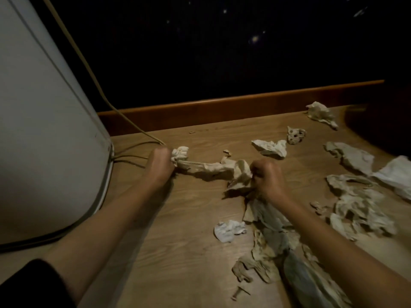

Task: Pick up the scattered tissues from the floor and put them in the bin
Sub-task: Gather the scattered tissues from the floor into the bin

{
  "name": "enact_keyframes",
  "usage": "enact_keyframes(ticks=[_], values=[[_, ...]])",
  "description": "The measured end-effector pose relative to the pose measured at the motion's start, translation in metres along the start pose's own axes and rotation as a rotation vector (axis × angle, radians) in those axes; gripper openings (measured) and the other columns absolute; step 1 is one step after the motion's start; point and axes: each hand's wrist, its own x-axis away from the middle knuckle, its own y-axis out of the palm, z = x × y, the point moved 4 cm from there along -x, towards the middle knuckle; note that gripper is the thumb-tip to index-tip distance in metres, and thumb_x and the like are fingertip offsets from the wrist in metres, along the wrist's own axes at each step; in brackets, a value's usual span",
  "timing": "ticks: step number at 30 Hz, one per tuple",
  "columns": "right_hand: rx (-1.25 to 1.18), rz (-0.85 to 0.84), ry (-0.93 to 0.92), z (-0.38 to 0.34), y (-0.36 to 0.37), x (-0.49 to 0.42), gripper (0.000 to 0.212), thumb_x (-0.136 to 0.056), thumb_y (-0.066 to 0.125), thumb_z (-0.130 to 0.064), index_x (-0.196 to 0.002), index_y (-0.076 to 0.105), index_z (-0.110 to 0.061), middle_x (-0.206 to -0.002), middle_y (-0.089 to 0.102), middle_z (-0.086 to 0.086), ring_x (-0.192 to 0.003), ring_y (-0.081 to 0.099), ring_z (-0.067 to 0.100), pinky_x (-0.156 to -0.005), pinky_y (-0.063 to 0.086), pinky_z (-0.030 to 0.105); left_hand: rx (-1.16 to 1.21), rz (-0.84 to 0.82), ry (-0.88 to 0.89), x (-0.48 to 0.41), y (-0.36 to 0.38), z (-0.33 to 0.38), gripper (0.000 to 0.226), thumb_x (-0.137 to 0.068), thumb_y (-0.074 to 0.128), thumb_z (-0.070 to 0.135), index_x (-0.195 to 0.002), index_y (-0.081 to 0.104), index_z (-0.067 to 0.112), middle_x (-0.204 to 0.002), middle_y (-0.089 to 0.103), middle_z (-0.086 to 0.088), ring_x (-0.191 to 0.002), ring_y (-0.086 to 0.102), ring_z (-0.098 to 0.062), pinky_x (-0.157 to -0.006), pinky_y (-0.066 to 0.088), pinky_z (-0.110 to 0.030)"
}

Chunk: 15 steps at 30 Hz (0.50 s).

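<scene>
Dim light falls on a wood-grain floor (178,252), a wooden skirting board (222,107) and a dark wall (222,52).

The scene is seen from a single wide-angle camera worn on the head, aimed forward and down over both forearms. The wooden floor (178,252) is viewed from close above, with the dark window (222,52) faced beyond.

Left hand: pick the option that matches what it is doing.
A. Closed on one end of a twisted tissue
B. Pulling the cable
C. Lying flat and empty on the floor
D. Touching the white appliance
A: the left hand is closed on the bunched end of the twisted tissue, whose other end reaches the right hand.
</scene>
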Motion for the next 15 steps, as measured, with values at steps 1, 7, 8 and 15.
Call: enact_keyframes(ticks=[1, 7, 8, 15], values=[[0.026, -0.045, 0.052, 0.007, 0.005, 0.013, 0.017, -0.085, 0.057, -0.003, -0.091, 0.064, -0.016, -0.1, 0.064, 0.01, -0.104, 0.048, 0.031, -0.082, 0.047, 0.041, -0.101, -0.029, -0.007, -0.007, 0.007, -0.003, 0.01, -0.082, 0.064, 0.007, -0.092, 0.062, 0.008, -0.092, 0.064, -0.008, -0.073, 0.063, -0.02, -0.064, 0.06, -0.038], [0.204, -0.196, 0.12, 0.002, 0.042, 0.093, 0.033, -0.089, 0.055, -0.026, -0.121, 0.051, -0.031, -0.13, 0.043, -0.001, -0.117, 0.039, 0.031, -0.096, 0.042, 0.045, -0.292, -0.191, -0.043, -0.024, 0.035, -0.01, 0.012, -0.079, 0.062, -0.001, -0.089, 0.065, 0.005, -0.098, 0.066, -0.016, -0.085, 0.059, -0.026, -0.073, 0.051, -0.035], [0.196, -0.145, 0.08, -0.004, 0.047, 0.104, 0.033, -0.086, 0.057, -0.017, -0.117, 0.054, -0.028, -0.123, 0.046, 0.0, -0.111, 0.043, 0.03, -0.089, 0.044, 0.04, -0.266, -0.177, -0.053, -0.023, 0.035, -0.011, 0.013, -0.079, 0.059, -0.002, -0.089, 0.066, 0.003, -0.095, 0.067, -0.016, -0.088, 0.06, -0.029, -0.075, 0.051, -0.037], [-0.065, -0.138, -0.018, -0.014, 0.046, 0.074, 0.025, -0.083, 0.051, 0.007, -0.094, 0.067, -0.009, -0.101, 0.061, 0.007, -0.094, 0.057, 0.024, -0.075, 0.046, 0.028, -0.09, 0.028, 0.037, -0.001, 0.009, -0.004, 0.014, -0.083, 0.058, 0.001, -0.092, 0.068, 0.004, -0.091, 0.069, -0.016, -0.083, 0.063, -0.028, -0.074, 0.053, -0.039]])
